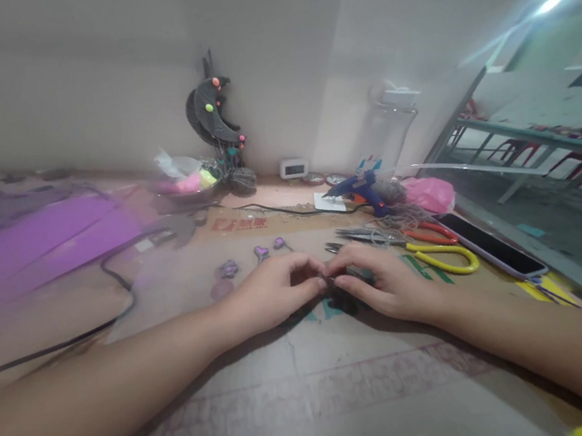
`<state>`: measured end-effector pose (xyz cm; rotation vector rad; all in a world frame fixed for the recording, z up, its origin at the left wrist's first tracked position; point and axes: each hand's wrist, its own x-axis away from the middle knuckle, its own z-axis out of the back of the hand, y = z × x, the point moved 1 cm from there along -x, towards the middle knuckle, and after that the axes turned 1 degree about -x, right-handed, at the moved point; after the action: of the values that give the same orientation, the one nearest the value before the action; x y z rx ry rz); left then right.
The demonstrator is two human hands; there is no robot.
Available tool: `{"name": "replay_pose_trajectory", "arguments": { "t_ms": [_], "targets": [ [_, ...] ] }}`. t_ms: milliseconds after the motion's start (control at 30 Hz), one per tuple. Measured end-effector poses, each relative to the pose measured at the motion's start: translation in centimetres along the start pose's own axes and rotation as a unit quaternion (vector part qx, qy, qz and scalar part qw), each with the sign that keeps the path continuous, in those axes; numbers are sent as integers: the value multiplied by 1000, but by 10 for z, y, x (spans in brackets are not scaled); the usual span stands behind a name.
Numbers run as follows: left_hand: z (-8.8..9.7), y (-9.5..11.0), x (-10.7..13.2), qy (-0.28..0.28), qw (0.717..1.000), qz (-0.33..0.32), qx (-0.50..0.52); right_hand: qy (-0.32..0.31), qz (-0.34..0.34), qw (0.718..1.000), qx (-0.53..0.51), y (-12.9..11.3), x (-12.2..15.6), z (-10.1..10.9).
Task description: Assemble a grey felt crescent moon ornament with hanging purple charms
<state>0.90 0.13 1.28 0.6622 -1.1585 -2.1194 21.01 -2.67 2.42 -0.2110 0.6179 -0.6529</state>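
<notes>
My left hand (pixel 273 292) and my right hand (pixel 377 282) meet fingertip to fingertip over the cardboard-covered table (pixel 308 386). Both pinch a small dark piece (pixel 331 282) between them; what it is I cannot make out. Fingers of both hands are curled and pressed together. Small purple shapes (pixel 256 257) lie on the cardboard just beyond my left hand. Yellow-handled scissors (pixel 432 258) lie right beside my right hand.
A phone (pixel 491 248) lies at the right edge. A blue glue gun (pixel 361 187), twine, orange-handled pliers (pixel 427 232) and a pink bag (pixel 429 193) sit behind. A black cable (pixel 116 277) crosses left, beside purple sheet (pixel 22 248). A black crescent ornament (pixel 215 115) and bowl stand by the wall.
</notes>
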Motion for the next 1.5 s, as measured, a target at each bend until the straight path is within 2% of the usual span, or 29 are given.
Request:
{"name": "replay_pose_trajectory", "arguments": {
  "t_ms": [200, 400, 467, 567, 933, 1067, 1167, 1333, 1500],
  "targets": [
    [-1, -3, -1, 4, 1000, 6, 2, -14, -8, 1000, -5, 0, 1, -1],
    [-1, -4, 1, 26, 999, 10, 38, 50, -41, 998, 18, 5, 2, 0],
    [-1, -3, 1, 43, 999, 8, 25, 34, -32, 999, 20, 6, 0, -1],
    [-1, -3, 2, 39, 999, 7, 13, 11, -9, 1000, 17, 8, -2, -3],
    [-1, -3, 1, 63, 997, 24, 26, 25, -5, 999, 29, 8, -2, -4],
    [0, -4, 1, 86, 996, 22, 30, 37, -27, 999, 20, 7, 0, -2],
    [1, -7, 0, 106, 992, 29, 56, 61, -71, 996, 5, 7, 1, -2],
    [1, -11, -1, 98, 990, 53, 81, 91, -147, 981, -83, 11, 3, -4],
    [2, -9, -1, 92, 993, 56, 40, 117, -146, 981, -53, 12, 1, -2]
  ]
}}
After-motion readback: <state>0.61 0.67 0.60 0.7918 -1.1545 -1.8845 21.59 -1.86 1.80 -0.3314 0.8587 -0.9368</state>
